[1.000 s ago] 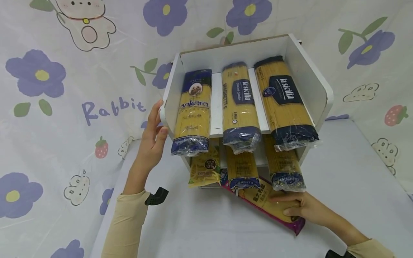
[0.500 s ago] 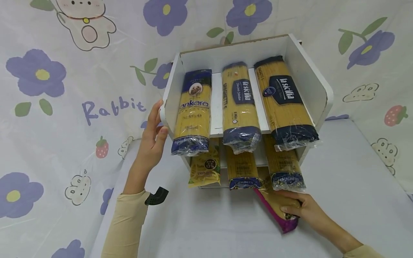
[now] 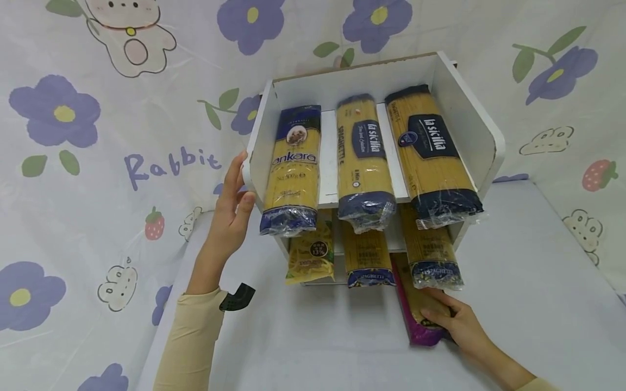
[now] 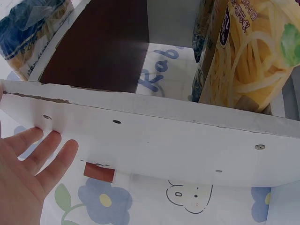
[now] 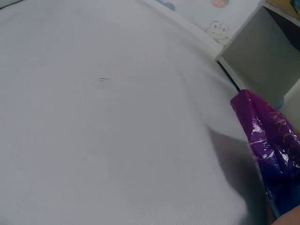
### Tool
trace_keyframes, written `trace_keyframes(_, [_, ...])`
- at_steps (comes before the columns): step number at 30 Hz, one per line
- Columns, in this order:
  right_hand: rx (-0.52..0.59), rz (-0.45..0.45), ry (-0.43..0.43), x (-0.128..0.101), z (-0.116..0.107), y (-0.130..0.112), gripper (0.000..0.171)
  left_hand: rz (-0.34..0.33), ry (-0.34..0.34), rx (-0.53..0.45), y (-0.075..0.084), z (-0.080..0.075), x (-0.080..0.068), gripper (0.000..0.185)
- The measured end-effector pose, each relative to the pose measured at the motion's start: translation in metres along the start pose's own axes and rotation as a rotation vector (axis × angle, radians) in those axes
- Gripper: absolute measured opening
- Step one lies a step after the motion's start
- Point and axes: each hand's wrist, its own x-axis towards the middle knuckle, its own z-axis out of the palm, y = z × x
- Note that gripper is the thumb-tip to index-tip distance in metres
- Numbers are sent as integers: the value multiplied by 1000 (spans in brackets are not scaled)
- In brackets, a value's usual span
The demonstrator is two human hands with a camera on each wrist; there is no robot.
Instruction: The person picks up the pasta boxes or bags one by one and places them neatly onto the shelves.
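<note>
The left hand [image 3: 230,214] lies open, straight fingers flat against the outer left wall of a white shelf [image 3: 467,117], at about nine o'clock from the shelf's middle. The right hand [image 3: 452,320] is at five o'clock, fingers curled over the near end of a purple pasta packet [image 3: 420,320] that lies on the pale counter [image 3: 313,347]. The packet points up toward twelve o'clock, its far end tucked under the lowest tier of the shelf, just beneath a spaghetti pack [image 3: 432,255] that juts out over it.

The shelf has at least two loaded tiers. On the top tier, three long spaghetti packs [image 3: 364,163] lie side by side and overhang the front edge. Below them sit a short yellow pasta bag [image 3: 310,258] and two more spaghetti packs, also hanging out past the edge. A sheet printed with purple flowers and the word "Rabbit" covers the wall behind.

Risks, as a judgement: the purple packet sits close under the overhanging pack, so a push could catch that pack's end and drag it off its tier. The shelf looks light and leans toward the viewer; if the left hand eases off, a shove from below might shift it and let the top packs slide forward
</note>
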Motion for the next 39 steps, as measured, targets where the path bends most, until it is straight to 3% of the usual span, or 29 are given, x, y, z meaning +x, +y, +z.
trace_keyframes(3, [-1, 40, 6, 0, 4, -2, 61, 1, 0, 0, 0, 0, 0, 77])
trace_keyframes(5, [-66, 39, 11, 0, 5, -4, 61, 0, 0, -7, 0, 0, 0, 77])
trace_keyframes(12, [-272, -109, -63, 1, 2, -3, 57, -8, -2, 1, 0, 0, -1, 77])
trace_keyframes(15, [-414, -163, -86, 0, -4, -3, 59, -5, -1, 4, 1, 1, 0, 77])
trace_keyframes(20, [-688, -193, -154, -4, -16, -7, 78, 3, -3, 6, 2, 1, 0, 77])
trace_keyframes(25, [-792, -207, -244, -6, -24, -7, 96, -4, 1, 5, 1, 0, -1, 77])
trace_keyframes(27, [-810, -243, -228, -7, -23, -4, 94, -8, 2, 6, 1, 0, -1, 77])
trace_keyframes(32, [-865, -312, -88, -12, -13, 2, 80, -10, -3, 12, 1, 0, -2, 76])
trace_keyframes(39, [-877, -294, 14, -11, -5, 2, 71, 5, -6, 22, 1, 0, -1, 75])
